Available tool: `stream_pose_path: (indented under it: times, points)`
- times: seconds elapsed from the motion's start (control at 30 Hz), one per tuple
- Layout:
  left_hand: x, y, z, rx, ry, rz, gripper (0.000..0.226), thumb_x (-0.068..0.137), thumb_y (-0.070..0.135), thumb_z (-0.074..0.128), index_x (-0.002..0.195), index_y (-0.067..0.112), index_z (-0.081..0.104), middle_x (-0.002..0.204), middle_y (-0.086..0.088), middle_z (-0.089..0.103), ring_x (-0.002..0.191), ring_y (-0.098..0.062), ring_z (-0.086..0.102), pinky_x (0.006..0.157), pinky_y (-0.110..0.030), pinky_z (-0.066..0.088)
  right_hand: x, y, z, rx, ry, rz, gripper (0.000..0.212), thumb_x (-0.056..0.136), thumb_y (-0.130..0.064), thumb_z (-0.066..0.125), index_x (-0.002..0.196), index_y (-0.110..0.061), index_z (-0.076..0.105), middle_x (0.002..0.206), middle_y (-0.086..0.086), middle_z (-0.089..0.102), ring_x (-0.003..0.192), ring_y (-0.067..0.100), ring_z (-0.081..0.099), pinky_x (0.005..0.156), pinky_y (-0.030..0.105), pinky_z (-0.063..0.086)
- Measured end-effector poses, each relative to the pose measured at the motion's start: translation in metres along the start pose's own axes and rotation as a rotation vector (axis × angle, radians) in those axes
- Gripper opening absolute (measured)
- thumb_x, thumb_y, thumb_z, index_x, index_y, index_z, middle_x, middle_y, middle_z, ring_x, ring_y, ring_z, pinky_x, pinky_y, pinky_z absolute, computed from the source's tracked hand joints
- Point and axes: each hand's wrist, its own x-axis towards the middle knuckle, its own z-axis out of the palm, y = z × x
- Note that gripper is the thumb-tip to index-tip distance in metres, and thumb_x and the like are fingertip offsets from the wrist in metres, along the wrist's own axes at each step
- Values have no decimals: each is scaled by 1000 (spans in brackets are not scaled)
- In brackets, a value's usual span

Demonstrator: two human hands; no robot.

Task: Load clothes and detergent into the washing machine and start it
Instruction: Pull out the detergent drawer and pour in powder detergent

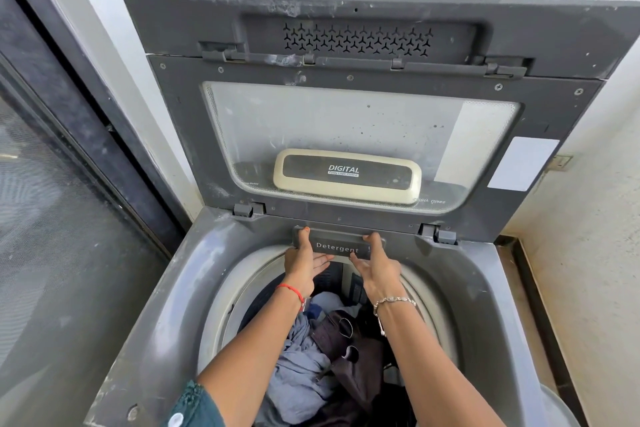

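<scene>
Nearest, crumpled blue-grey and brown clothes (304,367) heaped in the round drum (221,291). Beyond, left hand (304,265) and right hand (375,269) pinching the detergent drawer (337,247) by its ends, thumbs atop, fingers beneath: flat dark plastic bar at the back rim, lying left-right. Behind, dusty grey lid (183,149) upright.

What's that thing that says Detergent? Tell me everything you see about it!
The detergent drawer is a dark grey, plastic-looking bar with white letters spelling "Detergent". It sits level at the back rim of the washing machine, just below the hinges of the raised lid. The left hand holds its left end and the right hand its right end, thumbs on top, fingers underneath. How far it is pulled out is unclear.
</scene>
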Motion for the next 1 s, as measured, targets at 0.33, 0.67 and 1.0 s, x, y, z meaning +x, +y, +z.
stream_pose_path:
  times: [0.33,0.67,1.0]
  points:
    - [-13,11,-5,59,-97,30,47,94,47,38,120,8,45,87,-19,66,76,-25,69,70,-28,54,5,1,-3,-36,-30,-8,14,75,-11,67,74,-5,55,87,13,51,81,28,51,75,34,56]
    - [-7,8,-8,61,-101,17,47,93,47,42,117,7,46,86,-17,67,75,-21,69,67,-25,53,7,8,-6,36,-152,1,10,81,-14,62,82,-9,52,103,17,50,90,31,54,76,32,52]
    - [-10,34,-21,44,-102,-60,24,94,29,51,109,10,51,138,-27,34,106,-40,56,82,-43,50,4,2,-8,83,-149,24,18,82,-9,59,97,-8,49,110,16,43,92,35,53,77,39,53]
